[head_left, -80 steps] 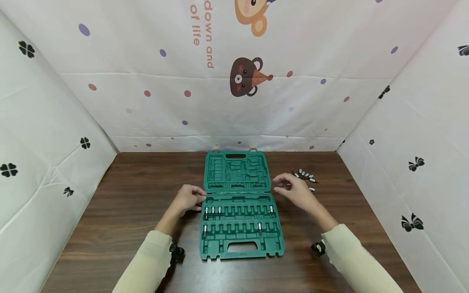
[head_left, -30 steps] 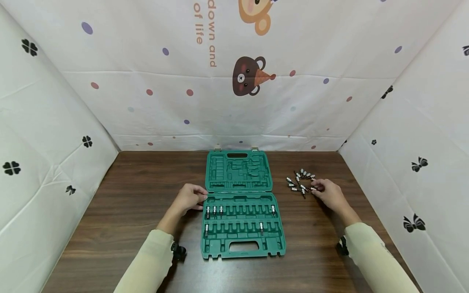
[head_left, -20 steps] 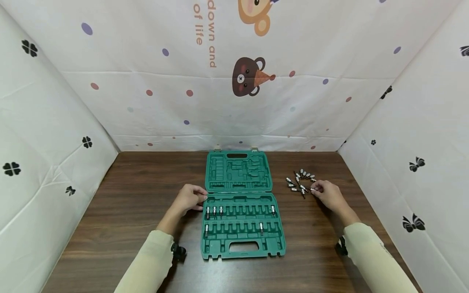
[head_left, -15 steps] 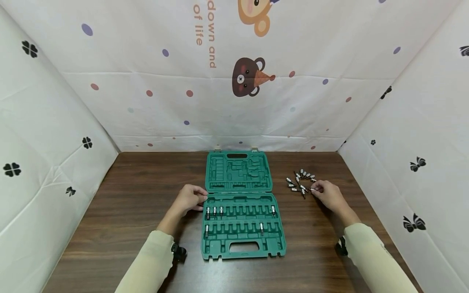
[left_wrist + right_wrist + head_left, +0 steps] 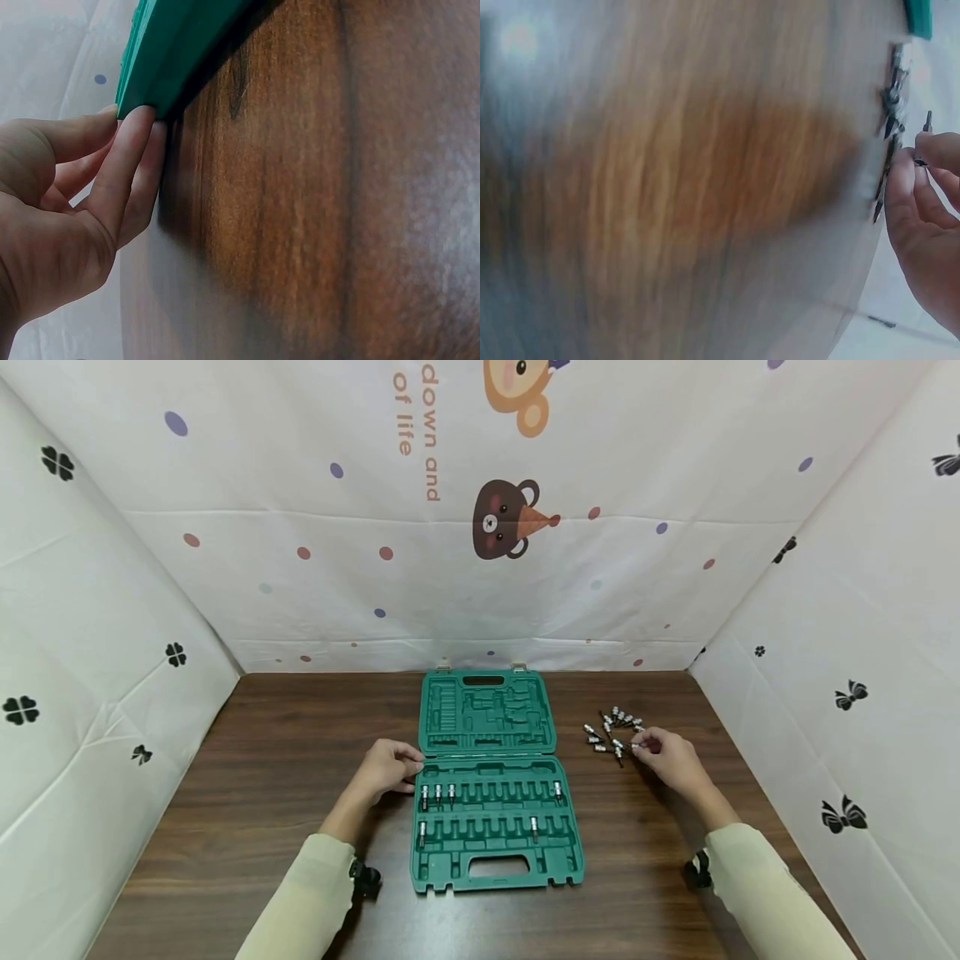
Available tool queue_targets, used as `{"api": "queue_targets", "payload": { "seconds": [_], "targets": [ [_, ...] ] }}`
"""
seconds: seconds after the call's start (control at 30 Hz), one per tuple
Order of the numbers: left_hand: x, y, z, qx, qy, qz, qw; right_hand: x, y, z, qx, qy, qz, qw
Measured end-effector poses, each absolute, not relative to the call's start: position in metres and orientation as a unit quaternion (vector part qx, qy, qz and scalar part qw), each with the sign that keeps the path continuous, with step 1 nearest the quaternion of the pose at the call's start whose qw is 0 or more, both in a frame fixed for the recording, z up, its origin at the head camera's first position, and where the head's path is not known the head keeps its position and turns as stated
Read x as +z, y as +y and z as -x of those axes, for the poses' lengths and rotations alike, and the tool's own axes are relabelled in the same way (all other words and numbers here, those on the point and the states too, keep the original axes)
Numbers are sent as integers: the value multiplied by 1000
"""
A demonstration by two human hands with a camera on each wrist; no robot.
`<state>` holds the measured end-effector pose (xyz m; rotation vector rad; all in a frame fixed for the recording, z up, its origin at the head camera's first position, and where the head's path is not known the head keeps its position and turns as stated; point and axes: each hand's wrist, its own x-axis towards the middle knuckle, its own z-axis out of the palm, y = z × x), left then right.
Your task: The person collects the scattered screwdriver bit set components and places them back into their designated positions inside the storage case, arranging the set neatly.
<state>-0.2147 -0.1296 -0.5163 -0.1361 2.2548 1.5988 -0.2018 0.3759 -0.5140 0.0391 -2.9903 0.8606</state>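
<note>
An open green socket case (image 5: 496, 768) lies on the table with several bit sockets (image 5: 452, 794) standing in its lower half. My left hand (image 5: 386, 767) holds the case at its left edge near the hinge. In the left wrist view, the thumb (image 5: 82, 135) is on the upper edge and the fingers lie along the side wall. To the right of the case, my right hand (image 5: 670, 758) pinches a bit socket (image 5: 928, 124), its dark tip sticking out past the fingertips. Loose bit sockets (image 5: 597, 748) lie just left of that hand.
The wooden table (image 5: 300, 718) is bounded by a printed cloth wall (image 5: 337, 585) at the back and by side walls. The case's raised lid (image 5: 486, 714) reaches near the back wall. Dark wrist cameras (image 5: 365, 878) sit on both wrists.
My right hand has gone from beside the lid rightward to the loose bit sockets and taken one, then shifted slightly. The left hand stays on the case edge.
</note>
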Motion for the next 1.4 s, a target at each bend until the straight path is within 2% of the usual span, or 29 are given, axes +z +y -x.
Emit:
{"api": "queue_targets", "payload": {
  "seconds": [0.43, 0.9, 1.2, 1.4],
  "targets": [
    [-516, -129, 215, 566, 801, 48, 188, -496, 342, 201, 315, -948, -48, 17],
    [-514, -128, 216, 565, 802, 45, 190, -481, 299, 200, 384, -918, -95, -15],
    [-514, -129, 215, 563, 803, 47, 187, -474, 268, 198, 422, -896, -129, -46],
    [-514, -129, 214, 563, 803, 47, 188, -476, 247, 200, 440, -882, -146, -89]
  ]
}}
